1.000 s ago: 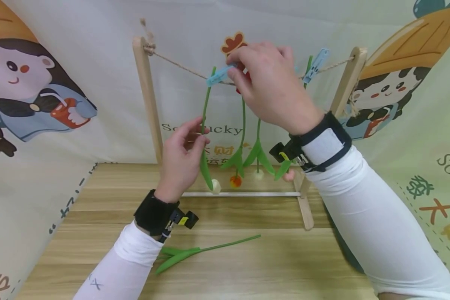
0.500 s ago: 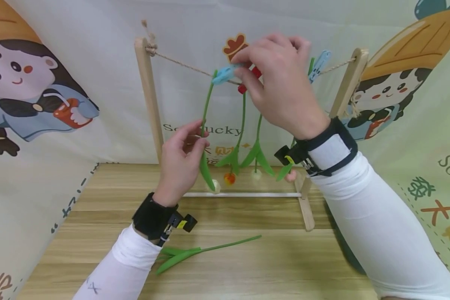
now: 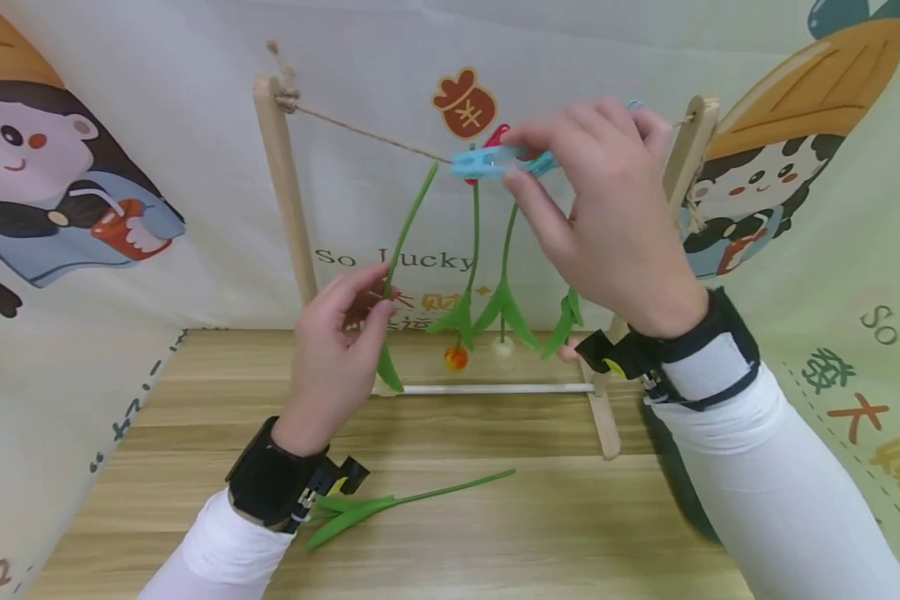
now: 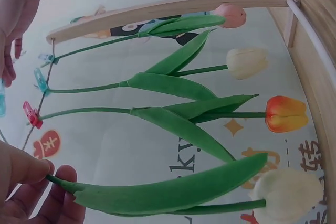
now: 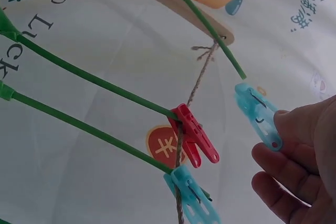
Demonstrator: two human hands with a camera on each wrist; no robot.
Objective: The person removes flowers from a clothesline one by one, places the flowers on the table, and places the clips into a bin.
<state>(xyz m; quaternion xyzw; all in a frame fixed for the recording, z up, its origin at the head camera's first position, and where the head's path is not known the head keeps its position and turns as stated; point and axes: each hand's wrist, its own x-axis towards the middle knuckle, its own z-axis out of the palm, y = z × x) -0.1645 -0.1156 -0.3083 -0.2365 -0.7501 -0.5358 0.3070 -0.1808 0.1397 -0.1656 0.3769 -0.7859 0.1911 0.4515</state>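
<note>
A person's left hand (image 3: 341, 354) pinches a white tulip (image 4: 168, 195), bloom downward, by its stem (image 5: 203, 18) while the right hand (image 3: 607, 208) pinches a blue clothespin (image 5: 257, 113) just beside the stem's tip, near a rope (image 3: 367, 133). Three clipped tulips (image 4: 163, 84) hang alongside; another leafy stem (image 3: 356, 510) lies on the tabletop (image 3: 570, 525).

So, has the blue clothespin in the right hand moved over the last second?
Yes: in the head view, the clothespin has moved right, away from the left post.
</note>
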